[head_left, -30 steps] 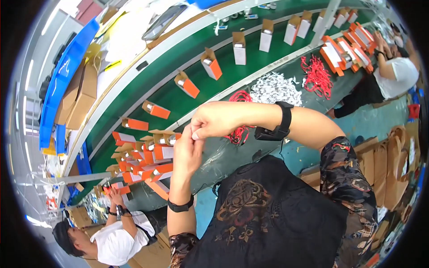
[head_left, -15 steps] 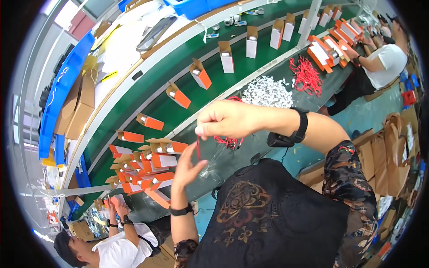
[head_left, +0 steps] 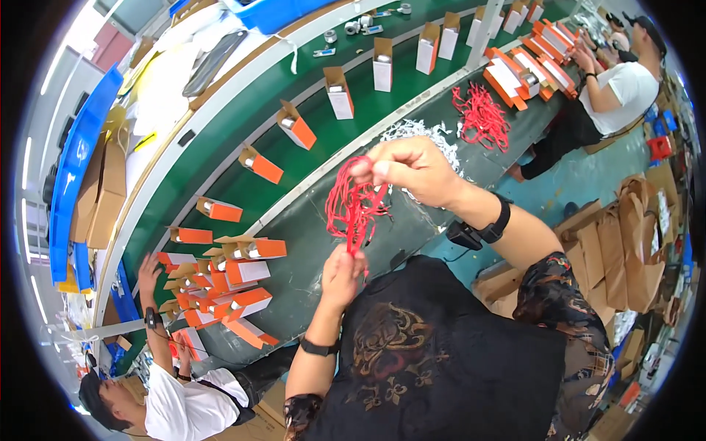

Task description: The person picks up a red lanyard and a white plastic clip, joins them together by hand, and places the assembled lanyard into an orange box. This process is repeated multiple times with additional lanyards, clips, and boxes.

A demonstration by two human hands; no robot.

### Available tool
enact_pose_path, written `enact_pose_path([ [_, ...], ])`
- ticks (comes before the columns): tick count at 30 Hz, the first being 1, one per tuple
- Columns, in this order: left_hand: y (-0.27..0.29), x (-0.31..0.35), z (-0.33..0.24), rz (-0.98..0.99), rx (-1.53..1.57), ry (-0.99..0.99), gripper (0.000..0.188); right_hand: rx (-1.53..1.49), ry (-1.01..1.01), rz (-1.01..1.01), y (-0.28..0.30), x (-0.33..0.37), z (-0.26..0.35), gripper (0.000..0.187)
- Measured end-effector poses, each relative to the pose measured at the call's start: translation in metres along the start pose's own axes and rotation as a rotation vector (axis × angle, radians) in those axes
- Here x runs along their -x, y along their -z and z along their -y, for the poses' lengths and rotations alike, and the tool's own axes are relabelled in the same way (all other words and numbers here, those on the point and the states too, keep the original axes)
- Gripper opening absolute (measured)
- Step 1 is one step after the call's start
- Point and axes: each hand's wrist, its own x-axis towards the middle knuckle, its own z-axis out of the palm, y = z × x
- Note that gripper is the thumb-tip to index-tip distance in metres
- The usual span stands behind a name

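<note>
A tangle of thin red cords [head_left: 346, 202] shows between my two hands, over the dark worktop; where the held strand ends and the heap begins I cannot make out. My right hand [head_left: 418, 170] pinches red cord at the top of the tangle, thumb against bent fingers. Below it my left hand [head_left: 341, 278] is closed, its fingertips on red cord at the lower end, and a short red end hangs beside it. Behind my right hand lies a heap of small white pieces [head_left: 412, 131], partly covered.
Open orange-and-white boxes [head_left: 340, 101] line the green conveyor [head_left: 312, 173]; several more crowd the bench at left [head_left: 243, 272]. Another red cord heap [head_left: 482, 117] lies farther right. Co-workers sit at lower left [head_left: 195, 404] and upper right [head_left: 621, 95]. Cardboard [head_left: 588, 257] stands at right.
My left hand has closed from spread fingers and sits lower and right; my right hand has moved right. The scene has shifted left. The left co-worker's arm now reaches toward the conveyor.
</note>
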Motion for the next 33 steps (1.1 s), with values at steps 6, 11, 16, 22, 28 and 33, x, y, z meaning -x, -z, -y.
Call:
enact_pose_path([
  [6,0.014,0.031,-0.022,-0.246,-1.65,0.081,0.027,0.767,-0.534,-0.137,0.109,0.041,-0.153,0.017],
  [11,0.01,0.032,-0.037,-0.364,-1.67,0.312,0.028,1.791,-0.12,0.35,0.14,0.065,-0.244,0.013],
  [16,0.009,0.037,-0.047,-0.454,-1.625,0.282,0.028,1.808,-0.186,0.271,0.146,0.061,-0.249,0.016],
  [22,-0.004,0.034,-0.055,-0.536,-1.397,0.317,0.027,0.872,-0.416,-0.066,0.152,0.046,-0.204,0.015],
  [28,-0.027,0.004,-0.069,-0.407,-1.318,0.143,0.025,-0.12,-0.661,-0.368,0.111,0.03,-0.137,0.011],
  [33,-0.047,-0.009,-0.097,-0.083,-1.414,0.224,0.023,0.094,-0.345,-0.101,0.027,0.005,-0.113,0.008],
])
